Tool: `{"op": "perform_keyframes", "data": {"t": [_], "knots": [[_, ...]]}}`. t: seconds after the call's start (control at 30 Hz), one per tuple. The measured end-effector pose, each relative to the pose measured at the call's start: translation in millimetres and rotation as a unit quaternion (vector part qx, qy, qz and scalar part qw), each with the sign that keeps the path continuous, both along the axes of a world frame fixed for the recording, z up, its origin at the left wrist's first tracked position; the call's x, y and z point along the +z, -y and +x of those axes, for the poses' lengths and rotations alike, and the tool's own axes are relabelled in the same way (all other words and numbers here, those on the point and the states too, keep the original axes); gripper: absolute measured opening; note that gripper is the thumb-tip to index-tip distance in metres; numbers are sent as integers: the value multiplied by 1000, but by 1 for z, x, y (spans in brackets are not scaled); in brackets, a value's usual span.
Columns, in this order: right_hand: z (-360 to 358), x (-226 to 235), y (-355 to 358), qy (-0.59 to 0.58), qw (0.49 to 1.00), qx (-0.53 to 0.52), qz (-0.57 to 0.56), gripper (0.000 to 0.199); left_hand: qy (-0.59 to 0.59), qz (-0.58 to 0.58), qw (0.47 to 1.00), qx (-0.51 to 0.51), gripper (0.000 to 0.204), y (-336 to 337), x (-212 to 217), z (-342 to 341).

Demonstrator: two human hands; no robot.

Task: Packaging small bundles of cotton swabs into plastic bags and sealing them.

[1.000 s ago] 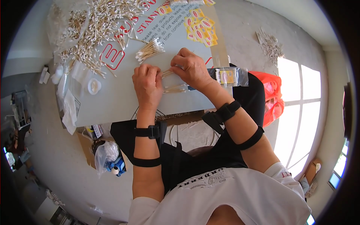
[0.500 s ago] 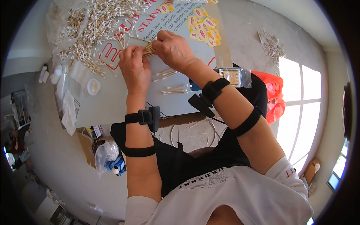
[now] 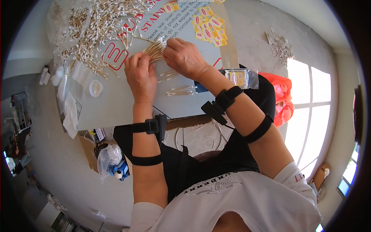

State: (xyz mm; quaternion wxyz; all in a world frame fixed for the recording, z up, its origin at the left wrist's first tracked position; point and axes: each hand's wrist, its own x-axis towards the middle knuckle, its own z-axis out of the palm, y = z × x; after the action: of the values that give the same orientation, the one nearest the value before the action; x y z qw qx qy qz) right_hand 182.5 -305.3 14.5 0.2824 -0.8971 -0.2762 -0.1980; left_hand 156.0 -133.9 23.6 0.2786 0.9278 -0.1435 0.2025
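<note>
A fanned bundle of cotton swabs [image 3: 155, 49] sits between my two hands above the table, its white tips pointing away from me. My left hand [image 3: 140, 77] pinches the bundle's near left side with thumb and fingers. Closed around its right side is my right hand [image 3: 185, 58]; its fingertips are partly hidden. Just below the hands, two small groups of loose swabs [image 3: 181, 92] lie on the grey table sheet [image 3: 116, 106]. To the left spreads a big heap of cotton swabs [image 3: 96, 36], partly inside a clear plastic bag [image 3: 58, 34].
Yellow-and-white printed cards [image 3: 210, 30] are scattered at the table's far right. A small white round dish [image 3: 96, 89] stands near the left edge. A clear packet of swabs [image 3: 236, 79] rests by my right forearm. Beyond it, a red plastic bag [image 3: 276, 87] is beside my leg.
Both hands have come slightly nearer and to the right. The bundle has fanned out, and its white tips now show between my hands.
</note>
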Motion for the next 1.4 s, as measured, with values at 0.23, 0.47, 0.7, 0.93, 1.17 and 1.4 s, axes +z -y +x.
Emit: {"op": "perform_keyframes", "data": {"t": [0.23, 0.47, 0.7, 0.93, 1.17, 1.4], "knots": [[-15, -1, 8, -56, 997, 20, 42, 15, -5, 9, 1000, 0, 26, 3, 0, -9], [-4, 1, -7, -41, 998, -50, 25, 12, 3, -13, 999, 36, 29, 2, -3, -4], [0, -7, -7, 11, 999, -33, 9, 8, -16, -10, 999, 32, 32, -2, -8, -1], [-10, 1, 3, -13, 999, -28, 23, 10, -1, -31, 999, 32, 36, -5, -4, -7], [-16, -2, 6, -54, 998, -14, -11, 11, 3, -22, 1000, 4, 29, -1, 0, -15], [-16, 4, 8, -95, 995, -2, -21, 11, -14, 40, 999, -29, 24, 6, -1, -22]]}}
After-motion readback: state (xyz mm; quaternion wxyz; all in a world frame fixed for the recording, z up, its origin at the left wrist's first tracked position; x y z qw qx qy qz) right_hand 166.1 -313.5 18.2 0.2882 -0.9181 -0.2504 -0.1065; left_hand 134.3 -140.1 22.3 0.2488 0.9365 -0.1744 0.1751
